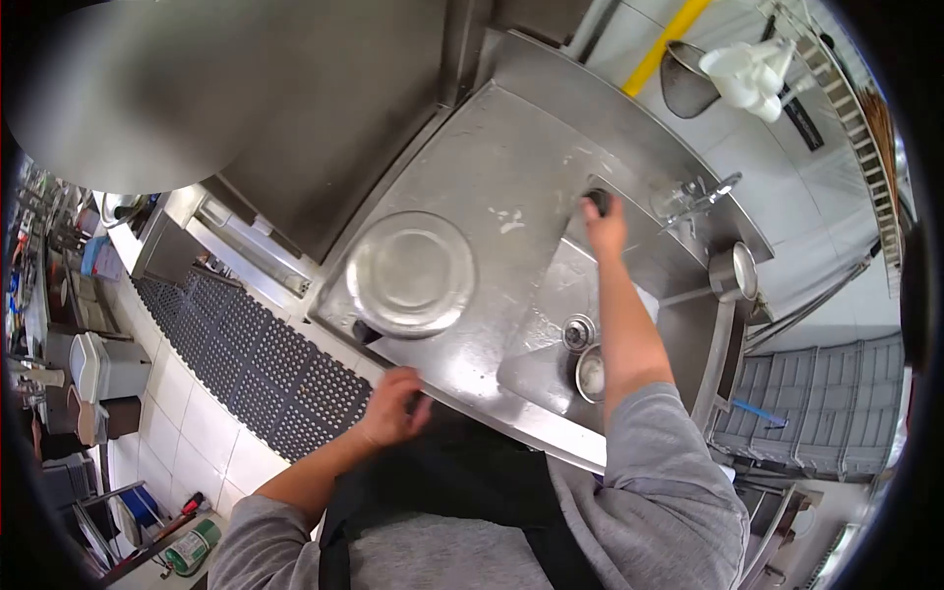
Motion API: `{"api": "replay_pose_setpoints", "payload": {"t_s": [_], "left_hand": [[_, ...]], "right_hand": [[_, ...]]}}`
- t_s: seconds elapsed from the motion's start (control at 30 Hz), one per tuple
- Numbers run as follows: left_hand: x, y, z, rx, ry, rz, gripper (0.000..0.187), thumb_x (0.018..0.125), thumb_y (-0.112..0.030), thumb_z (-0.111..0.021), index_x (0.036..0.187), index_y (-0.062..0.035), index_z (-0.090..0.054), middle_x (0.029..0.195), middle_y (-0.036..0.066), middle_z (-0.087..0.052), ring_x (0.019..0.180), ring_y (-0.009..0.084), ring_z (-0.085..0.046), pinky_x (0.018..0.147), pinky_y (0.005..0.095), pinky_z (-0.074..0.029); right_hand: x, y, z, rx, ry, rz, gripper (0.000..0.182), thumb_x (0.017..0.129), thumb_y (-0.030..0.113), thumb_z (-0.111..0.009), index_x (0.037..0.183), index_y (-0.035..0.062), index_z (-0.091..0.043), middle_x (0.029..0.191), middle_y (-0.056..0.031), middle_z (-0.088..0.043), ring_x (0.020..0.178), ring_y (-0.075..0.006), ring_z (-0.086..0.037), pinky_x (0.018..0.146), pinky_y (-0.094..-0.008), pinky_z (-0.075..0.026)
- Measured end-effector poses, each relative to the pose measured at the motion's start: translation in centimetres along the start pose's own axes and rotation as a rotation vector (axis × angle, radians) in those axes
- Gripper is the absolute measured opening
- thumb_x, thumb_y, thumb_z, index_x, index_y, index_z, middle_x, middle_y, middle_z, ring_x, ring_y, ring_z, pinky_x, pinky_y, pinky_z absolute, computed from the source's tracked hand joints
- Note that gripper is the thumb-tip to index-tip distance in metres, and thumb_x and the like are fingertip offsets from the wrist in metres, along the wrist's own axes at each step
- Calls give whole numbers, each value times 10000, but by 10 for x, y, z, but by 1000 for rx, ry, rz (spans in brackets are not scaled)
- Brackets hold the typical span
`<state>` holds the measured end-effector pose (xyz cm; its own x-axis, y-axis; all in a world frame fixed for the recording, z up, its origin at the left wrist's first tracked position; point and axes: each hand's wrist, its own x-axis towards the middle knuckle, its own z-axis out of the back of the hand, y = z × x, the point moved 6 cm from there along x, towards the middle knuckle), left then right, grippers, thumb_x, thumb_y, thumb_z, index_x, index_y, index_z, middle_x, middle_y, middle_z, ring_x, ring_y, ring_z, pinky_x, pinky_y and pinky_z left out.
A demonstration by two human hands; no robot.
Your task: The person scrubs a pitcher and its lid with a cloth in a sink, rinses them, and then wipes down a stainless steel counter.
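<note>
My right hand (pixel 606 228) reaches over the back edge of the sink basin (pixel 556 324), its fingers closed on a small dark scrubber (pixel 598 202); its exact kind is hard to make out. My left hand (pixel 391 411) hovers by the front edge of the steel counter, fingers loosely curled and apart, with nothing visible held. Just beyond it, a large round steel pot (pixel 411 275) rests bottom up on the drainboard (pixel 492 177), a black handle (pixel 366 332) at its lower left. Inside the basin, a small metal bowl (pixel 590 376) stands beside the drain strainer (pixel 578 332), partly hidden by my right forearm.
A faucet (pixel 703 202) juts from the back wall at the right. A steel saucepan (pixel 733 272) sits on the sink's right rim. A strainer (pixel 686 79) and white containers (pixel 749 77) hang above. Black rubber matting (pixel 265 359) covers the floor at left.
</note>
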<state>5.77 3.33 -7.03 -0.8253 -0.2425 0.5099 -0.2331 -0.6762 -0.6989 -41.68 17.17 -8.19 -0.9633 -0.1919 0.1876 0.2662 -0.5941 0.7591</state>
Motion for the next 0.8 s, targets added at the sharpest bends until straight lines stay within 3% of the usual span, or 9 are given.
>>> {"api": "replay_pose_setpoints", "payload": {"t_s": [0.07, 0.13, 0.2, 0.3, 0.53, 0.6, 0.67, 0.73, 0.8], "left_hand": [[19, -6, -59, 110, 441, 161, 690, 769, -238, -722, 1314, 18, -384, 1285, 244, -459, 1218, 407, -446, 1014, 491, -384], [59, 2, -108, 576, 377, 285, 892, 782, -411, -687, 1420, 50, -267, 1482, 277, -241, 1405, 408, -190, 1138, 501, -194], [101, 29, -139, 650, 381, 427, 1009, 798, -557, -605, 1460, 60, -161, 1536, 260, -108, 1440, 371, -84, 1161, 482, -102], [173, 66, -174, 712, 284, 551, 1009, 821, -610, -535, 1459, 71, -150, 1541, 254, -101, 1443, 362, -76, 1166, 473, -52], [304, 109, -272, 806, 218, 618, 911, 891, -622, -411, 1478, 23, -151, 1550, 217, -122, 1450, 325, -80, 1172, 450, -53], [321, 79, -334, 595, 542, 362, 827, 931, -602, -351, 1497, -36, -145, 1555, 196, -132, 1450, 307, -98, 1173, 438, -74], [332, 53, -391, -611, 345, 602, 745, 958, -603, -270, 1490, -83, -220, 1550, 128, -207, 1436, 250, -179, 1155, 396, -153], [353, 12, -392, -910, 53, 836, 622, 992, -490, -352, 1452, -73, -316, 1474, 121, -361, 1367, 221, -320, 1112, 350, -246], [369, 11, -409, -864, 97, 752, 540, 997, -396, -395, 1420, -63, -362, 1413, 116, -432, 1313, 208, -383, 1077, 331, -292]], "right_hand": [[17, -32, 50, 190, -85, -191, 489, 814, 314, -719, 1176, 39, -542, 1075, -147, -625, 992, -241, -610, 810, -357, -500], [33, -48, 111, 68, -152, -177, 511, 821, 311, -722, 1185, 21, -511, 1061, -115, -606, 940, -183, -599, 732, -325, -518], [36, -52, 123, 243, -75, -220, 533, 819, 291, -730, 1208, 27, -479, 1069, -108, -595, 939, -175, -596, 720, -317, -522], [36, -57, 124, 471, 11, -180, 566, 788, 234, -759, 1204, 36, -429, 958, -88, -603, 779, -149, -585, 654, -281, -496], [40, -87, 124, 387, 71, -52, 595, 810, 152, -725, 1278, 24, -380, 1107, -117, -567, 944, -173, -582, 767, -290, -500], [36, -86, 125, 523, 137, -117, 584, 835, 169, -701, 1302, 52, -370, 1131, -113, -557, 957, -171, -581, 750, -295, -509], [35, -79, 123, 676, 208, -174, 574, 860, 186, -676, 1327, 80, -360, 1156, -108, -547, 969, -170, -579, 732, -299, -518], [33, -83, 118, 921, 205, -346, 479, 929, 244, -589, 1341, 175, -356, 1172, -28, -547, 1024, -177, -574, 795, -337, -506], [38, -93, 118, 949, 145, -411, 384, 972, 352, -488, 1292, 145, -438, 1153, -49, -570, 1030, -197, -584, 844, -359, -504]]}}
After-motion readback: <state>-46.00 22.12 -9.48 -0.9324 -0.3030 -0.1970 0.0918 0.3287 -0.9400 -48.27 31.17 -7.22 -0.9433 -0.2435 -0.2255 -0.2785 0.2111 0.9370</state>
